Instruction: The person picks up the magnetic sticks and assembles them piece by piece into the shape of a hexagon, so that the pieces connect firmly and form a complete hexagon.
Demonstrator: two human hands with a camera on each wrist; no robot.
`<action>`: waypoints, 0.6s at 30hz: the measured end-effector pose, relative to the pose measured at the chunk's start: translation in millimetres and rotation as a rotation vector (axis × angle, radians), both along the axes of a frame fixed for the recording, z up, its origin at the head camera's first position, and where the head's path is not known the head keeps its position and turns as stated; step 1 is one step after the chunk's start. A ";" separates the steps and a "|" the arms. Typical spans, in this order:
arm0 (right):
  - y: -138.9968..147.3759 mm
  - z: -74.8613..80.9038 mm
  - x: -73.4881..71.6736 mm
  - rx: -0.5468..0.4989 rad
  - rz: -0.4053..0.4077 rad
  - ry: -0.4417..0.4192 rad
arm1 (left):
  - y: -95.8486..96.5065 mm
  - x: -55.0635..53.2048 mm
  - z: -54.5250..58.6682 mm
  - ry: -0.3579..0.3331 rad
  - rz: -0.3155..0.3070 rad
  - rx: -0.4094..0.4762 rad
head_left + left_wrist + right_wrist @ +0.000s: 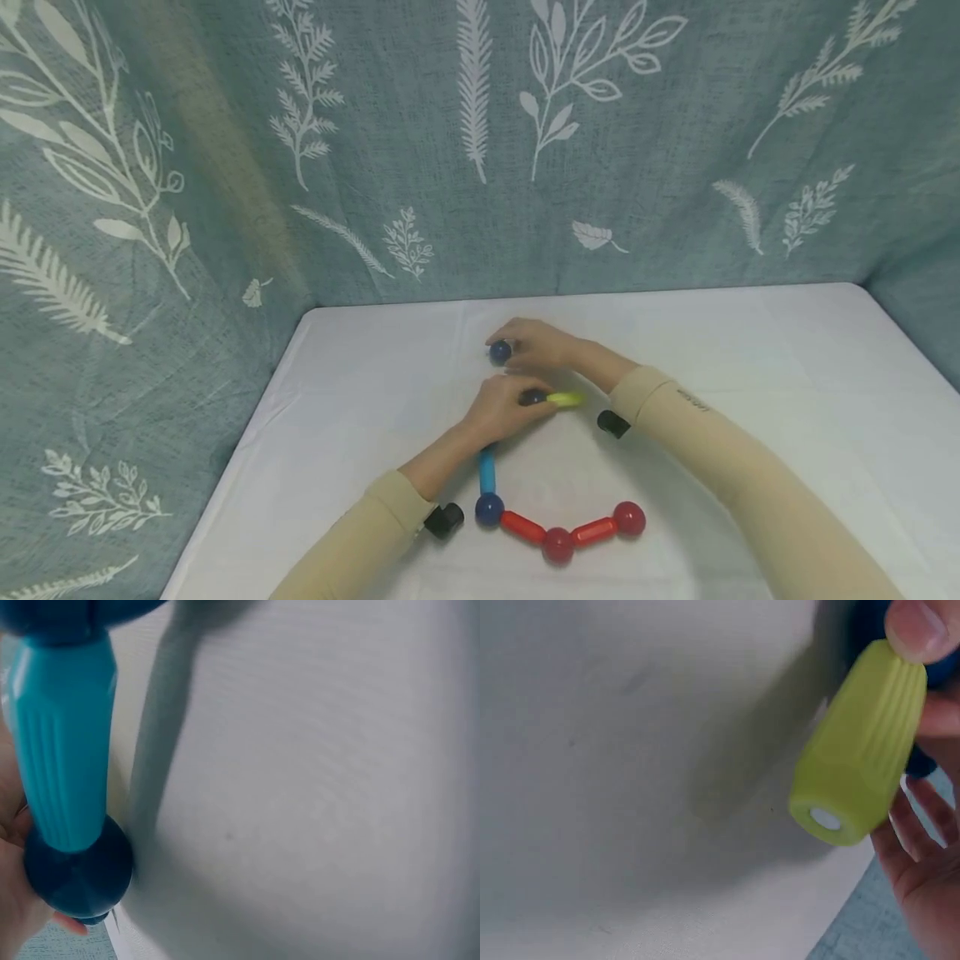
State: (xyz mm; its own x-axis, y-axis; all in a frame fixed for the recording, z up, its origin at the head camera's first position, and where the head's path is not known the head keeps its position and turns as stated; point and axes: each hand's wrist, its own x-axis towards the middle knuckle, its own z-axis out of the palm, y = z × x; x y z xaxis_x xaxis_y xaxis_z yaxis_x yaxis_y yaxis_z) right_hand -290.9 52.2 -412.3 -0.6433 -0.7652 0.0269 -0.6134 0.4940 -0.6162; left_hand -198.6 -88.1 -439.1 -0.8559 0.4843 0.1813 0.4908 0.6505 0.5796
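My left hand (pixel 504 408) holds a dark blue ball (pixel 533 397), from which a yellow-green rod (pixel 566 399) points right. In the right wrist view a thumb lies over the narrow end of that rod (pixel 859 750), whose free end shows a white disc. Farther back, my right hand (pixel 543 343) has fingers curled about a second dark blue ball (pixel 501 352). Beneath the left wrist a light blue rod (pixel 487 472) joins another dark blue ball (pixel 490 510). The left wrist view shows the light blue rod (pixel 64 742) between two balls; its lower ball (pixel 79 866) is beside the hand.
The chain continues along the near side with a red rod (pixel 522 527), a red ball (pixel 558 546), a second red rod (pixel 594 532) and a red ball (pixel 629 519). A white cloth covers the table (pixel 750 342). A leaf-patterned curtain (pixel 420 150) hangs behind.
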 end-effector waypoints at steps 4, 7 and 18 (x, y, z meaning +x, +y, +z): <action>3.1 0.3 2.4 0.077 -0.024 0.035 | 1.3 -0.1 0.3 0.007 -0.003 -0.003; 16.7 -1.4 4.9 0.077 -0.066 0.021 | 2.2 0.7 1.4 -0.002 -0.001 -0.009; 93.1 -12.6 33.9 -0.080 -0.246 -0.047 | 2.7 2.0 -0.5 -0.068 0.033 -0.034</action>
State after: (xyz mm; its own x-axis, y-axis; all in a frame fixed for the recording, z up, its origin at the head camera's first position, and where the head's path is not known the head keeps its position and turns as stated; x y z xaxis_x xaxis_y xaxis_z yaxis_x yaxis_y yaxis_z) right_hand -257.0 145.2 -424.8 -0.8115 -0.5824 0.0467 -0.4507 0.5730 -0.6845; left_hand -196.6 -85.3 -439.6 -0.8813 0.4605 0.1062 0.4290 0.6855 0.5883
